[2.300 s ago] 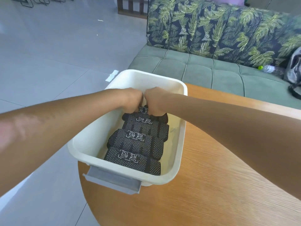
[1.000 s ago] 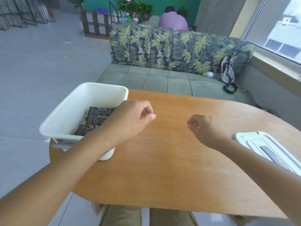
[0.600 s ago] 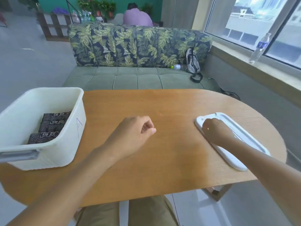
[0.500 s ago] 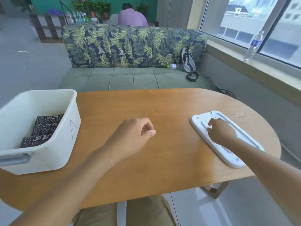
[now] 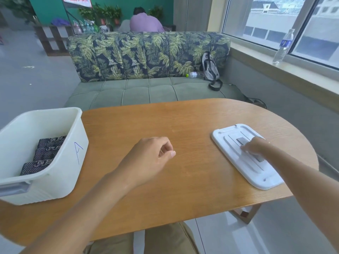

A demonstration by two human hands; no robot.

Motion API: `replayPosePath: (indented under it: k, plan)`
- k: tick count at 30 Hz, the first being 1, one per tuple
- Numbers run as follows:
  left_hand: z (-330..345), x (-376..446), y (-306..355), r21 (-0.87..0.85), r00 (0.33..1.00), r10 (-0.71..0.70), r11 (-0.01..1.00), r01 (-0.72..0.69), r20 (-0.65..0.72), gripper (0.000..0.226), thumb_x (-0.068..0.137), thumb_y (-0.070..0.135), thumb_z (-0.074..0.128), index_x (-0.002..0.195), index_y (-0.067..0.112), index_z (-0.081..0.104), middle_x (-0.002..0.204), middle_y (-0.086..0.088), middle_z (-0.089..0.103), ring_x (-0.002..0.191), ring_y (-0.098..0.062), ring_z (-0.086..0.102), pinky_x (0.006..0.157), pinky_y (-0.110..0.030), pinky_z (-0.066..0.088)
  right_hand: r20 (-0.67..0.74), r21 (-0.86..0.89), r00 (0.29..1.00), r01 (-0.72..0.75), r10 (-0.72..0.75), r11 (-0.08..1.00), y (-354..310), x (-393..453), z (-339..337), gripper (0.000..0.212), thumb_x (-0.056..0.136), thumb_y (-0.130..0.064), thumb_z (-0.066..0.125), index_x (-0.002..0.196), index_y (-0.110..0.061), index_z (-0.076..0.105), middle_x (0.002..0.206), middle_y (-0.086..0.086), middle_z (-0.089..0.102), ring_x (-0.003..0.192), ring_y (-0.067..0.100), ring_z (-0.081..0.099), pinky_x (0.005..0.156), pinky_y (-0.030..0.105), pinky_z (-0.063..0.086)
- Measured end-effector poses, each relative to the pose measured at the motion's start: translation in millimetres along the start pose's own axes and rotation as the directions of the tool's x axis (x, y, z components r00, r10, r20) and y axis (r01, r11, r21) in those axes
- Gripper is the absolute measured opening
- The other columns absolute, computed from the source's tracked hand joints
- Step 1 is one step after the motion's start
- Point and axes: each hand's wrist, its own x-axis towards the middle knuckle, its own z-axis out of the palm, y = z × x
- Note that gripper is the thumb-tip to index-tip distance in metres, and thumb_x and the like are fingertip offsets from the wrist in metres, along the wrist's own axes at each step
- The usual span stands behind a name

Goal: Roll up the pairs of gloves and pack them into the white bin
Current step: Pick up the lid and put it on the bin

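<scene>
Lid [image 5: 256, 173]: under right hand [image 5: 254, 146], long axis slanting away.
Bin [image 5: 55, 173]: far left of left hand [image 5: 152, 156].
Hands: apart; left loosely curled, empty; right flat on lid, grip unclear.

Handwritten "A" on white bin [image 5: 55, 180]

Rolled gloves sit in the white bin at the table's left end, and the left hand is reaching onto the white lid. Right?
Wrong hand. The head view shows the right hand on the white lid; the left hand hovers loosely curled mid-table. The rolled gloves are in the white bin.
</scene>
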Motion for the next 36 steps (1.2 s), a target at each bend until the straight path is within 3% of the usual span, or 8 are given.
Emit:
replayPosePath:
  k: [4,8,13,19,25,28,32,36]
  plan:
    - [-3,-2,-1,-0.002,1.000,-0.010,1.000,0.010,-0.008,0.012,0.095,0.038,0.060,0.088,0.031,0.066,0.089,0.017,0.067,0.088,0.003,0.060,0.079,-0.027,0.052,-0.036,-0.078,0.999,0.007,-0.010,0.997,-6,-2,9,0.033,0.086,-0.043,0.054,0.084,-0.011,0.054,0.082,0.005,0.058,0.081,0.028,0.060,0.089,0.041,0.051]
    - [-7,-6,-4,0.009,1.000,-0.018,1.000,0.018,-0.019,0.012,0.095,0.040,0.061,0.088,0.032,0.066,0.089,0.017,0.067,0.088,0.004,0.059,0.079,-0.025,0.052,-0.051,-0.168,0.997,0.041,-0.051,0.985,-24,-22,7,0.032,0.090,-0.029,0.048,0.110,-0.008,0.059,0.102,0.008,0.059,0.099,0.032,0.058,0.097,0.043,0.046]
    - [-14,-13,-9,0.010,0.999,-0.034,0.999,0.034,-0.038,0.013,0.095,0.040,0.060,0.088,0.032,0.066,0.090,0.018,0.067,0.089,0.004,0.059,0.080,-0.025,0.052,-0.069,-0.264,0.995,0.057,-0.078,0.963,-57,-47,14,0.044,0.093,-0.016,0.046,0.136,-0.004,0.045,0.130,0.013,0.055,0.120,0.033,0.051,0.100,0.043,0.038]
    - [-26,-25,-20,-0.006,0.996,-0.058,0.998,0.058,-0.070,0.013,0.095,0.041,0.059,0.088,0.033,0.066,0.089,0.017,0.067,0.088,0.003,0.060,0.079,-0.027,0.053,0.018,-0.181,0.981,0.191,-0.191,0.965,-116,-76,11,0.053,0.094,-0.032,0.042,0.138,-0.004,0.046,0.140,0.015,0.051,0.125,0.036,0.051,0.105,0.042,0.039]
    - [-46,-40,-39,-0.033,0.989,-0.098,0.995,0.095,-0.109,0.012,0.095,0.040,0.059,0.087,0.034,0.065,0.091,0.019,0.066,0.089,0.004,0.059,0.080,-0.028,0.053,0.092,-0.018,0.893,0.444,-0.441,0.896,-178,-134,-25,0.033,0.101,-0.020,0.039,0.117,-0.001,0.062,0.121,0.018,0.061,0.117,0.034,0.056,0.092,0.034,0.045]
    - [-60,-49,-48,-0.041,0.983,-0.105,0.994,0.100,-0.151,0.011,0.095,0.038,0.060,0.087,0.033,0.065,0.089,0.018,0.066,0.087,0.003,0.059,0.081,-0.030,0.053,0.045,-0.043,0.838,0.546,-0.544,0.837,-208,-162,-42,0.028,0.101,-0.020,0.038,0.083,-0.007,0.055,0.088,0.009,0.056,0.101,0.028,0.056,0.077,0.031,0.039]
    - [-80,-68,-62,-0.079,0.960,-0.114,0.992,0.096,-0.257,0.020,0.097,0.041,0.058,0.085,0.028,0.068,0.083,0.017,0.067,0.080,0.001,0.059,0.079,-0.030,0.051,-0.066,-0.029,0.760,0.646,-0.646,0.763,-259,-193,-58,0.029,0.096,-0.007,0.032,0.108,-0.004,0.058,0.071,0.004,0.036,0.088,0.030,0.053,0.065,0.032,0.036]
    - [-99,-91,-84,-0.102,0.924,-0.117,0.991,0.086,-0.364,0.039,0.096,0.054,0.050,0.083,0.023,0.069,0.079,0.012,0.070,0.075,-0.006,0.061,0.077,-0.034,0.051,-0.065,0.050,0.728,0.685,-0.682,0.727,-307,-226,-65,0.023,0.096,-0.027,0.047,0.094,-0.007,0.058,0.071,0.003,0.046,0.073,0.024,0.049,0.055,0.027,0.037]
